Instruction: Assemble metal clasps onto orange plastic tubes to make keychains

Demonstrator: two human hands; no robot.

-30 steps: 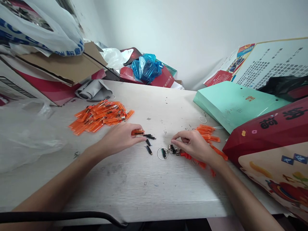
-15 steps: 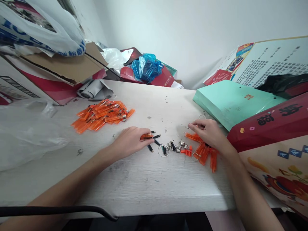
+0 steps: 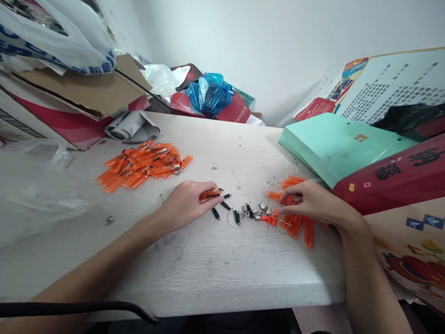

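Note:
My left hand [image 3: 186, 204] rests on the white table [image 3: 208, 260] with its fingers closed on a small orange lighter body [image 3: 209, 194]. A few short black parts [image 3: 221, 207] lie just right of it. My right hand [image 3: 311, 200] is curled over a loose group of orange lighter bodies [image 3: 297, 223], its fingertips pinched at one of them. Between the hands lie a metal ring [image 3: 235, 217], small silver caps [image 3: 257, 211] and tiny orange bits [image 3: 270, 219].
A big pile of orange lighters [image 3: 142, 164] lies at the left middle of the table. Clear plastic [image 3: 38, 195] covers the left edge. Boxes and bags crowd the back left; a mint green folder [image 3: 333, 146] and red bags [image 3: 399, 176] stand at the right.
My right hand went from the silver caps out to the orange pieces at the right, then drew back a little over them. My left hand kept hold of its orange piece and shifted slightly right.

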